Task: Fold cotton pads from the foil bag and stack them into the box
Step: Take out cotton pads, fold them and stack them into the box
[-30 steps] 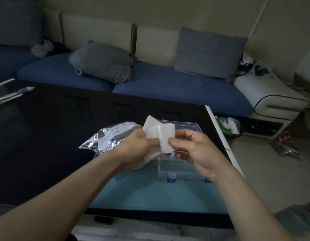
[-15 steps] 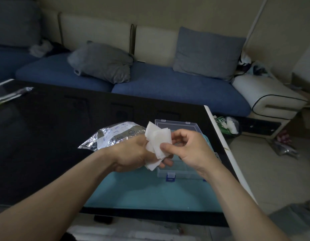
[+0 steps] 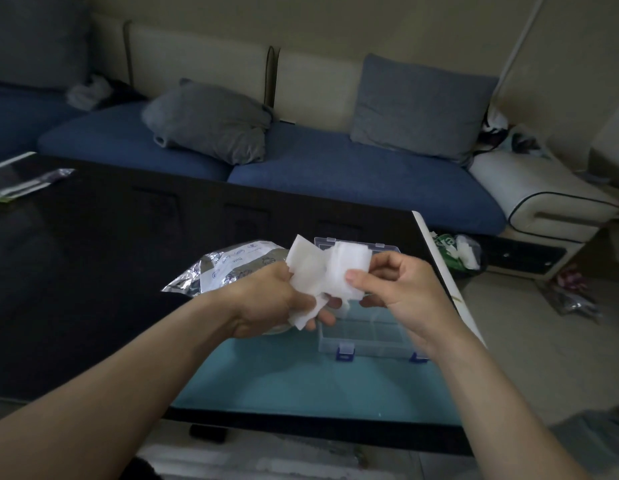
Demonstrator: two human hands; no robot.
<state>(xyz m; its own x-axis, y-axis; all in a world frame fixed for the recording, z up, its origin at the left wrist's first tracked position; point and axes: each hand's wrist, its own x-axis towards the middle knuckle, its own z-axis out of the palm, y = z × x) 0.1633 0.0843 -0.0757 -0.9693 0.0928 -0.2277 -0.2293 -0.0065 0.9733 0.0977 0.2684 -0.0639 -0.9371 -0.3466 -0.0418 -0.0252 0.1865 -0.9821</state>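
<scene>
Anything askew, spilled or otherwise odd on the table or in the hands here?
Nothing spilled or damaged. The cotton pads held between the left hand and right hand are fanned unevenly, not yet a neat fold. The foil bag lies crumpled beside the clear box.

You hold white cotton pads (image 3: pixel 315 271) between both hands, above the box: a loose bunch with 1 corner poking up on the left, and a folded pad pinched on the right. The clear plastic box (image 3: pixel 365 336), blue latches on its near edge, sits open right under your grip. The crinkled foil bag (image 3: pixel 225 268) lies just behind and left of it.
</scene>
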